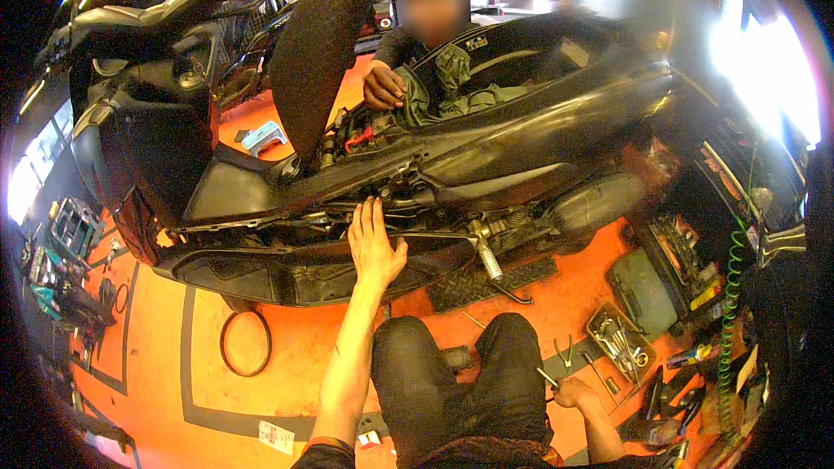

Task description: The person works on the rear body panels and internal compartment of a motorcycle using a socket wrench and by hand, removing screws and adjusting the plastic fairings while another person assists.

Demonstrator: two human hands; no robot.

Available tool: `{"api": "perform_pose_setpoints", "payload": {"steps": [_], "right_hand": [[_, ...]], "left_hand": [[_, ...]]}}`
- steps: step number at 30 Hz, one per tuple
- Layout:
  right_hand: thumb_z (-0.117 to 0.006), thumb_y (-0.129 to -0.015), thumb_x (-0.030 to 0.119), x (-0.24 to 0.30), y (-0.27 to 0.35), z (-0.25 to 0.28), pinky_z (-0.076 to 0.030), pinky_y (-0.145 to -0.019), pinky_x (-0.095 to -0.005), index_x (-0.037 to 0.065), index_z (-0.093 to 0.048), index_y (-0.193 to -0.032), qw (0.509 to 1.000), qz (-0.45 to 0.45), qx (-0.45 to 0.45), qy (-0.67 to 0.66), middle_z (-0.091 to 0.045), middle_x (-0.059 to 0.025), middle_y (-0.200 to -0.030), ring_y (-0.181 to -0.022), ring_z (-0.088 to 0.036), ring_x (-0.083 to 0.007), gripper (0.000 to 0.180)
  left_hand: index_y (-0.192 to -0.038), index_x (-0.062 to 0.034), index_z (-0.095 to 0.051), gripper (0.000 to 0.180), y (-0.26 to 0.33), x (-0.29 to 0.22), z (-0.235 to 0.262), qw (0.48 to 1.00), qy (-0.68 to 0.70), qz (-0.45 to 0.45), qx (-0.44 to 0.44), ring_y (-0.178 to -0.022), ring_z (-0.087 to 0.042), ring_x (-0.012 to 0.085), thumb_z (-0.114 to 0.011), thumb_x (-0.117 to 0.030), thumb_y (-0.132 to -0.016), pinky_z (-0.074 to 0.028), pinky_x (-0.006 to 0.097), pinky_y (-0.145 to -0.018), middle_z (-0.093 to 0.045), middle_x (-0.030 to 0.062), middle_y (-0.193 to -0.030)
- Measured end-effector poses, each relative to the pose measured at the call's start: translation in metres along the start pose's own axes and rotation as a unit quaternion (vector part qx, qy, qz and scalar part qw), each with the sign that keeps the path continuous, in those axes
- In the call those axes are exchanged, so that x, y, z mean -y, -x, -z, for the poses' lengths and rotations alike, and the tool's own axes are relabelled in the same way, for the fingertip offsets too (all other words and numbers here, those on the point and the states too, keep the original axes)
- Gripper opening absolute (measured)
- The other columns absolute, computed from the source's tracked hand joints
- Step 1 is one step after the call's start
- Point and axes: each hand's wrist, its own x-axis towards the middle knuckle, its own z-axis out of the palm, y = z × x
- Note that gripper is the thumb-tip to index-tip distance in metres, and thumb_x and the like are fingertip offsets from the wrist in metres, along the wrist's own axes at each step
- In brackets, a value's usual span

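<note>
A large black scooter (521, 139) stands across the view in front of me, with its seat (326, 43) raised and part of its side opened up. My left hand (373, 247) is open, fingers stretched up against the exposed lower side, just above the black footboard panel (287, 276). Low on the right, beside my knee, my right hand (577, 394) is closed round a slim metal tool (546, 377); its exact kind is hard to make out. Red and metal parts (358, 141) show in the opening under the seat.
Across the scooter, a co-worker's hand (382, 87) touches green cloth (473, 100) in the storage well. Pliers (565, 354) and a tray of wrenches (598, 330) lie on the orange floor at right, near a green coiled hose (730, 313). A belt (228, 356) lies at left.
</note>
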Motion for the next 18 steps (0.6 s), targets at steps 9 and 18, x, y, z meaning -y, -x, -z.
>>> {"api": "perform_pose_setpoints", "payload": {"steps": [9, 18], "right_hand": [[-0.054, -0.081, 0.027, -0.007, 0.01, 0.027, -0.048, -0.079, -0.0486, -0.001, -0.064, -0.094, 0.995, -0.023, -0.1, -0.009, -0.062, -0.0273, -0.093, -0.089, -0.06, -0.0418, 0.033], [-0.056, -0.081, 0.036, -0.001, -0.016, -0.001, -0.049, -0.072, -0.0508, 0.002, -0.06, -0.095, 0.996, -0.043, -0.079, -0.008, -0.062, -0.0268, -0.09, -0.083, -0.062, -0.0409, 0.037]], "left_hand": [[-0.138, -0.0032, -0.024, 0.084, 0.002, 0.003, -0.003, 1.0, -0.002, 0.003, -0.02, -0.132, -0.023, 0.0352, -0.066, -0.017, -0.068, -0.023, 0.048, -0.105, -0.028, 0.016, -0.141], [-0.138, -0.0033, -0.025, 0.083, 0.001, 0.007, -0.005, 1.0, 0.013, -0.009, -0.017, -0.132, -0.024, 0.0366, -0.066, -0.019, -0.069, -0.023, 0.05, -0.105, -0.029, 0.0169, -0.141]]}}
